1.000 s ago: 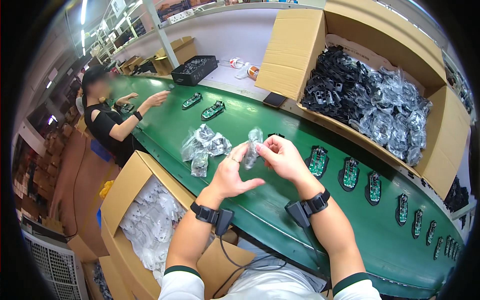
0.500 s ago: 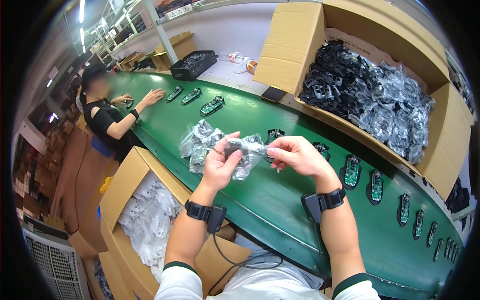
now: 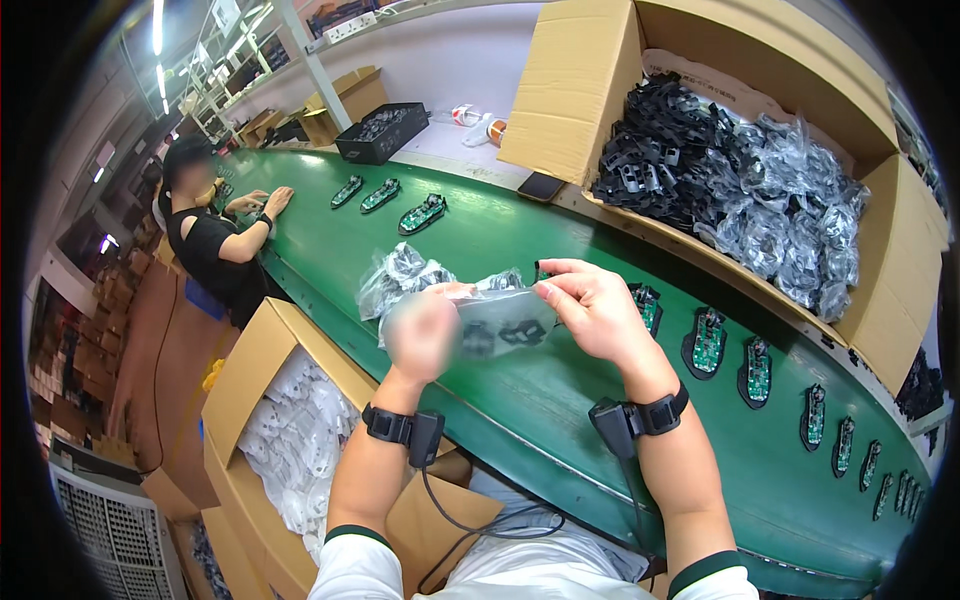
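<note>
A clear plastic bag (image 3: 505, 328) with small dark parts inside is stretched between my two hands above the green belt. My left hand (image 3: 422, 335), smeared by motion, is closed on the bag's left end. The thumb and forefinger of my right hand (image 3: 598, 312) pinch its upper right corner. Just beyond my left hand lie more clear bags of dark parts (image 3: 400, 270) on the belt. Close to my right hand is a green circuit board on a dark base (image 3: 645, 305), partly covered by that hand.
More circuit boards (image 3: 709, 343) line the green conveyor belt (image 3: 560, 430). A large carton (image 3: 565, 90) of black parts and bagged pieces stands at the far right. Near left is a carton (image 3: 250, 370) of white bags. A phone (image 3: 541, 187) lies by the belt; a co-worker (image 3: 215, 245) sits left.
The bag, bunched between my hands before, is now spread out flat, with dark parts showing inside. My left hand has shifted slightly down and left. The co-worker's hands have drawn back.
</note>
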`<state>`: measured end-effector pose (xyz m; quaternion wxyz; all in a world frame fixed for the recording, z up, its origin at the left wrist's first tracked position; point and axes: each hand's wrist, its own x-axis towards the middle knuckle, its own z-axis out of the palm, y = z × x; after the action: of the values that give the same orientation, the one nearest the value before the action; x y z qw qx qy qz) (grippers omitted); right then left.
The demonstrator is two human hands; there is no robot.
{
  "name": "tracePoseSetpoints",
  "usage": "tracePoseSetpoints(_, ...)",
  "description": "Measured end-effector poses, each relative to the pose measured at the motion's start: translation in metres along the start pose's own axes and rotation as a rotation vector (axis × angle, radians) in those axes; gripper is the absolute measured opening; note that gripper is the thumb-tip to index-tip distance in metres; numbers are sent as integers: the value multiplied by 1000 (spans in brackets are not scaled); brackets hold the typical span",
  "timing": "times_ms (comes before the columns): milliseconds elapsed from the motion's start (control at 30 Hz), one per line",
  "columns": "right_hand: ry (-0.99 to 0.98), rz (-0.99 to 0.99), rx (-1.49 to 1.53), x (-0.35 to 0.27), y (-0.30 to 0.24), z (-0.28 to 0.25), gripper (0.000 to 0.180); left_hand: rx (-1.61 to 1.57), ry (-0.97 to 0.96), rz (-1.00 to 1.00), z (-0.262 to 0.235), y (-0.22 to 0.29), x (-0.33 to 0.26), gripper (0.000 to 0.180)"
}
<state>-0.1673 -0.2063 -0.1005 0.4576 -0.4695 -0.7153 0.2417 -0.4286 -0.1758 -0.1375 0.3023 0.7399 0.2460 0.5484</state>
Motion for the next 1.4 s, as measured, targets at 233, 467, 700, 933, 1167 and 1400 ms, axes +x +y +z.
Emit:
tracePoseSetpoints(233, 384, -100, 106, 7, 1, -1, 24, 50, -104, -104, 19, 32, 44, 26)
tracePoseSetpoints(467, 252, 45, 388, 0, 15, 2, 11, -21, -5, -120, 58, 1, 56, 34)
tracePoseSetpoints(700, 396, 67, 455, -1, 18, -25, 31, 825, -574, -168, 16, -43, 33, 49)
tracePoseSetpoints(933, 152, 244, 508, -6, 32, 1, 28, -181, -9, -390, 41, -38, 42, 14)
tracePoseSetpoints(1167, -179, 130, 193, -12, 15, 11, 65, -498, -80, -355, 77, -20, 21, 14)
tracePoseSetpoints(1400, -170, 338, 693, -17, 26, 2, 45, -155, -148, -80, 84, 4, 22, 36)
